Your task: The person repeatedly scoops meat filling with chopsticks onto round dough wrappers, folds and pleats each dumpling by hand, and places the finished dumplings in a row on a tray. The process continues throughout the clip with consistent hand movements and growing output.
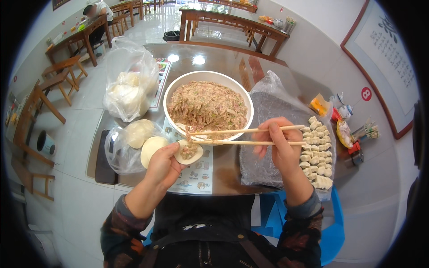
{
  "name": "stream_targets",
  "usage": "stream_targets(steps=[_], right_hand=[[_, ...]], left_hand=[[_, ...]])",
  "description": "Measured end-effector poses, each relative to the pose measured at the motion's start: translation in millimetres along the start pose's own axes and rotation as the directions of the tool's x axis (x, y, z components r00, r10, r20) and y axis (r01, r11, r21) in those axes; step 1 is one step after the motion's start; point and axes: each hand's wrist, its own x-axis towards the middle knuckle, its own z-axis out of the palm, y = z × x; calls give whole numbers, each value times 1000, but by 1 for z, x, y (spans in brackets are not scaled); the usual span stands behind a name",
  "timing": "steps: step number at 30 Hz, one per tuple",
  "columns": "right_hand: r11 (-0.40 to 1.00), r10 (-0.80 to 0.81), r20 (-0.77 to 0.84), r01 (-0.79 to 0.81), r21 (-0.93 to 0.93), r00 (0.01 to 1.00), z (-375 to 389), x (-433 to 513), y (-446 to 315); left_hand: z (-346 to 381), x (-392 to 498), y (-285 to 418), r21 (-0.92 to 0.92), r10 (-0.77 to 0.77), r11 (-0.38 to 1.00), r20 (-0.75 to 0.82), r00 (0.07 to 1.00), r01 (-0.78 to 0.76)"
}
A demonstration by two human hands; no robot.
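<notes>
My left hand (164, 164) holds a round dumpling wrapper (195, 160) by its edge, with a lump of meat filling (187, 151) on it. In my right hand (281, 142) is a pair of wooden chopsticks (241, 131), slightly spread, their tips over the wrapper with some filling at them. Just beyond stands a white bowl (166, 100) heaped with minced meat filling (207, 104) flecked with green. More round wrappers (150, 147) lie beside my left hand, partly in a clear plastic bag (117, 157). Folded dumplings (315, 150) stand in rows to the right of my right hand.
A plastic bag of dough wrappers (129, 90) stands at the back left. The dumplings sit on a plastic-covered tray (261, 164). Along the right wall are a yellow packet (318, 104), teapots (345, 110) and a metal holder of sticks (365, 132). A person (99, 15) sits at a far table.
</notes>
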Motion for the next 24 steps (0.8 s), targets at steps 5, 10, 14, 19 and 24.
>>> stream_targets(steps=[5,10,14,19,24], right_hand=[[997,69,-63,-66,42,996,8,6,15],[997,54,-110,-48,60,992,10,8,21],[995,51,-74,-44,89,996,8,7,17],[994,108,-8,-108,15,994,11,3,11],[984,166,-15,-165,66,986,11,5,8]], left_hand=[[-2,2,-1,-24,-13,1000,-29,1000,12],[-5,3,-1,-23,-11,1000,-21,1000,10],[-5,4,1,-41,-34,999,-4,999,34],[-1,2,3,-70,-51,996,24,998,52],[1,2,4,-59,-57,997,-7,998,57]])
